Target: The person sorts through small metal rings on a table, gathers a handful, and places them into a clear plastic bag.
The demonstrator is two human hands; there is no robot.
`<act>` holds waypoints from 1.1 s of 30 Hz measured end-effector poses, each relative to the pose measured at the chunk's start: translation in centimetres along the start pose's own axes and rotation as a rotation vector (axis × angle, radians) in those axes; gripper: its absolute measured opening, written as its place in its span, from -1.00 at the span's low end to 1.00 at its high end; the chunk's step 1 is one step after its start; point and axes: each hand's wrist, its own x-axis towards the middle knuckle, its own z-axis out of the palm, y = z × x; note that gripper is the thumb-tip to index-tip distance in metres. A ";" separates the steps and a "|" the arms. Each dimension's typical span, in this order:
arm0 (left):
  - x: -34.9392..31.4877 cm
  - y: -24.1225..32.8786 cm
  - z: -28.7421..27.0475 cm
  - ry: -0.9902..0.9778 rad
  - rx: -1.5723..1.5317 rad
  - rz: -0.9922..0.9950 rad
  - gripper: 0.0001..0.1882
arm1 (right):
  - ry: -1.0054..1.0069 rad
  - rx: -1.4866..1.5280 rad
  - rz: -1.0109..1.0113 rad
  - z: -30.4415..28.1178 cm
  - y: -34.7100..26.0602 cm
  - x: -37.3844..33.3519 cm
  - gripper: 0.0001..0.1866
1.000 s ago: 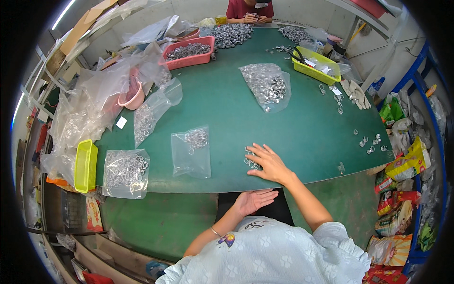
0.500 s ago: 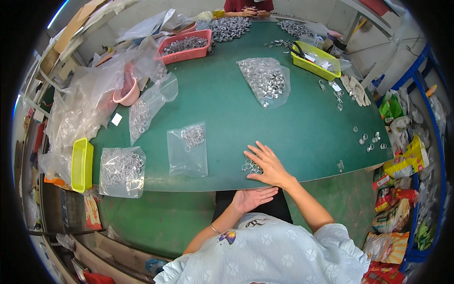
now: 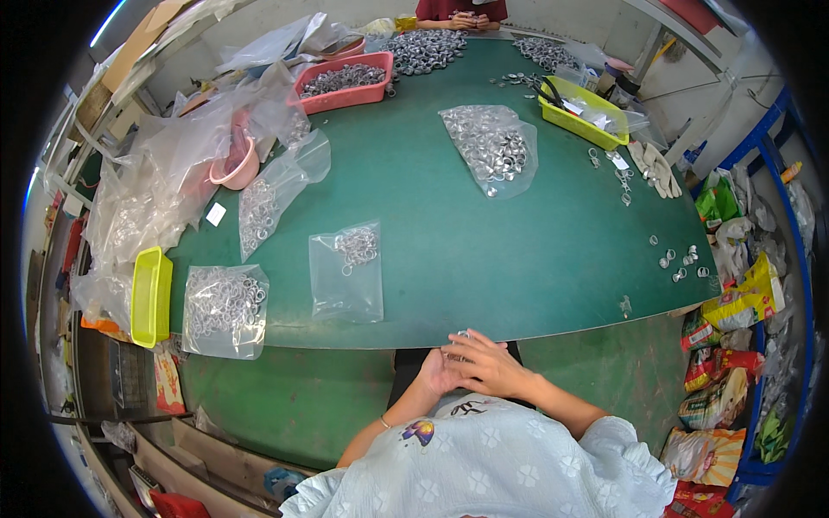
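At the table's front edge my two hands meet, with a small heap of metal rings (image 3: 458,356) partly showing between them. My left hand (image 3: 437,375) is cupped palm up below the rings. Over it lies my right hand (image 3: 496,368), its fingers bent across the heap, and a glint of metal shows by its fingertips. The fingers hide most of the rings. Left of my hands, a clear plastic bag (image 3: 345,289) with some rings in it lies flat on the table. Farther left is a fuller clear bag of rings (image 3: 223,306).
The green table (image 3: 414,216) bears another bag of metal pieces (image 3: 492,151), a pink tray (image 3: 345,97), a yellow-green basket (image 3: 583,125) and an upright yellow-green basket (image 3: 151,298). Loose rings (image 3: 678,262) lie at right. Across the table sits another person (image 3: 462,12).
My right hand has drawn back from the tabletop to the edge, taking the loose rings off the table. It now rests over my left hand, which has curled around the rings.
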 end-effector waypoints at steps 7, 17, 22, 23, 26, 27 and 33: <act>-0.3 0.4 -1.0 0.158 0.117 0.054 -0.51 | 0.271 0.172 -0.115 1.2 -0.3 -0.2 -0.79; -9.2 1.1 4.0 0.370 0.032 0.333 -0.74 | 0.547 0.201 0.085 0.3 -0.4 1.6 -0.91; -10.0 5.2 8.3 0.400 0.062 0.994 -0.71 | 0.418 0.201 0.218 1.2 -1.4 5.0 -0.71; -9.9 6.0 8.7 0.409 0.075 1.092 -0.71 | 0.378 0.137 0.199 1.4 -1.6 6.4 -0.58; -9.6 8.1 8.2 0.447 0.109 1.302 -0.70 | 0.497 0.000 0.151 2.7 -2.5 11.9 -0.55; -9.4 8.4 8.0 0.468 0.121 1.322 -0.70 | 0.488 -0.042 0.147 3.2 -2.6 13.2 -0.58; -5.9 12.6 10.5 0.403 0.332 1.388 -0.55 | 0.498 -0.181 0.124 3.7 0.6 16.9 -0.79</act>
